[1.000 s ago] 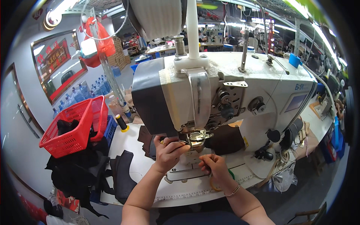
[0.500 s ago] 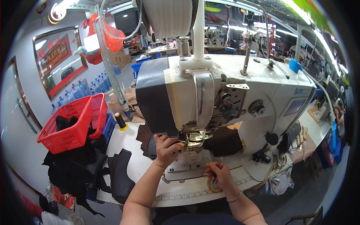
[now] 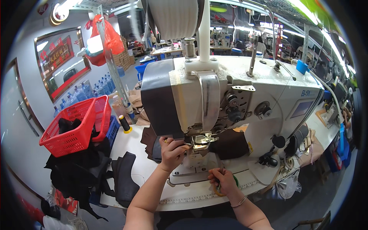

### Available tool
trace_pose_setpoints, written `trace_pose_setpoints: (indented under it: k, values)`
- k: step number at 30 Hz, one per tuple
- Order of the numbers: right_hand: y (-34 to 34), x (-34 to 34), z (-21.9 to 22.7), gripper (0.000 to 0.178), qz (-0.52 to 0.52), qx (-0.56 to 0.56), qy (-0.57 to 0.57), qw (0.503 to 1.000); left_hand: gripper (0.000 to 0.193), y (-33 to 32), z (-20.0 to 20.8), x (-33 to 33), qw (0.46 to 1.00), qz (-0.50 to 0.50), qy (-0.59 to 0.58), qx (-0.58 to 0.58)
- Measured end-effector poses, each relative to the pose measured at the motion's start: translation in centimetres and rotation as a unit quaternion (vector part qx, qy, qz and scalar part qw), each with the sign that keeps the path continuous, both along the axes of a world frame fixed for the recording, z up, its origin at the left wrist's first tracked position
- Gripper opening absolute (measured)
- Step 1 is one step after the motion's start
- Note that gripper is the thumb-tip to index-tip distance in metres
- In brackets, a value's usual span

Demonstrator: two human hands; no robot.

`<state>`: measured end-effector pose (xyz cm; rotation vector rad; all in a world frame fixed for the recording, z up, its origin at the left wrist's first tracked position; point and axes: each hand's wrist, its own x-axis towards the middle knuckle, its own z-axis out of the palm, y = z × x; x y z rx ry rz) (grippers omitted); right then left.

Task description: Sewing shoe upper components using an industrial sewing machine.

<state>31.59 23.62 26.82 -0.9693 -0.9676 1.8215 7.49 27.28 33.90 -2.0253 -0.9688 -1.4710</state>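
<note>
At the front of the white sewing machine (image 3: 245, 96), my left hand (image 3: 171, 153) reaches up to the metal folder (image 3: 202, 140) by the needle area. Its thumb and fingers are pinched together; what they hold, if anything, is too small to tell. Lower and to the right, my right hand (image 3: 224, 181) is curled over the table's front edge, around a ring-shaped yellow and green thing (image 3: 219, 191), mostly hidden by the palm. Dark brown fabric pieces (image 3: 231, 145) lie behind the machine's post, and others (image 3: 148, 141) lie left of it.
Curved dark pieces (image 3: 125, 180) are stacked on the white table (image 3: 142, 168) at the left. A black thread cone (image 3: 124, 124) stands behind them. Red baskets (image 3: 71, 132) and draped black fabric (image 3: 78, 170) are beyond the left edge. A large white reel (image 3: 172, 19) hangs above.
My right hand has shifted slightly, and a green part of the thing in it now shows beside the palm. The white strand at the top left has swung and blurred. My left hand stays put.
</note>
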Motion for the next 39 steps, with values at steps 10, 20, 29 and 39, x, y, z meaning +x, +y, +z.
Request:
trace_pose_setpoints:
  k: [10,20,29,39]
  values:
    - [0.0,-0.9,-0.1,0.019,0.009,-0.006,0.016,1.0,0.025,0.0,0.2,-1.0,0.998,0.036,-0.016,-0.045]
    - [-1.7,-5.9,2.3,0.026,0.045,0.168,-0.048,0.984,0.026,-8.8,13.3,-11.1,0.729,-0.194,-0.415,-0.508]
    - [-2.4,-14.5,6.0,0.061,0.222,0.362,-0.141,0.894,0.025,-15.4,8.3,-15.9,0.561,-0.37,-0.574,-0.469]
    - [-3.0,-12.7,6.2,0.024,0.289,0.202,-0.07,0.933,0.028,-16.2,3.5,-18.2,0.542,-0.265,-0.661,-0.447]
